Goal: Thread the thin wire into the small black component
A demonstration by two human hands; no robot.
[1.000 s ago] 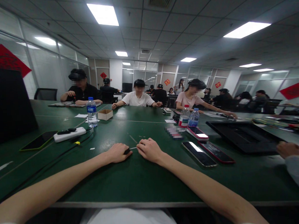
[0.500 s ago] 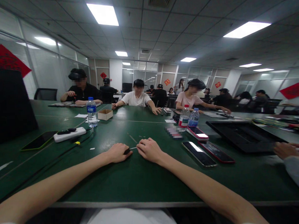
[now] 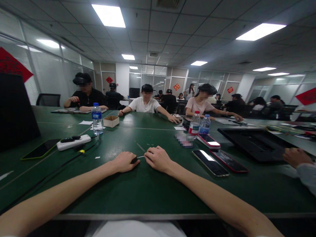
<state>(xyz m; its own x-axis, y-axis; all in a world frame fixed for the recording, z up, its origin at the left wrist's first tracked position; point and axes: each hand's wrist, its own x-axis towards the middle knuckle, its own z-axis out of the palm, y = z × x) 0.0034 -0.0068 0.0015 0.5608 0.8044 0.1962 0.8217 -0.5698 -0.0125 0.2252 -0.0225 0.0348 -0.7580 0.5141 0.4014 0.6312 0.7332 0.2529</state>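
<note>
My left hand (image 3: pixel 124 162) rests low over the green table (image 3: pixel 161 195), closed around the black handle of a screwdriver (image 3: pixel 140 156). Its thin metal shaft points right and reaches the fingers of my right hand (image 3: pixel 157 159). Those fingers are curled together at the shaft's tip; whether they pinch the tip or something small is hidden. Just beyond both hands, a thin pale strip (image 3: pixel 140 147) lies on the tabletop.
Left: a white power strip (image 3: pixel 74 142), phone (image 3: pixel 41 149), water bottle (image 3: pixel 97 118) and small box (image 3: pixel 111 121). Right: phones (image 3: pixel 210 163), two bottles (image 3: pixel 194 125) and a black tray-like panel (image 3: pixel 253 144), with a co-worker's hand (image 3: pixel 297 156) at its edge. Several people sit opposite.
My two hands and the screwdriver stay put. The co-worker's hand at right has shifted slightly left along the black panel. The person opposite has reached further to the right.
</note>
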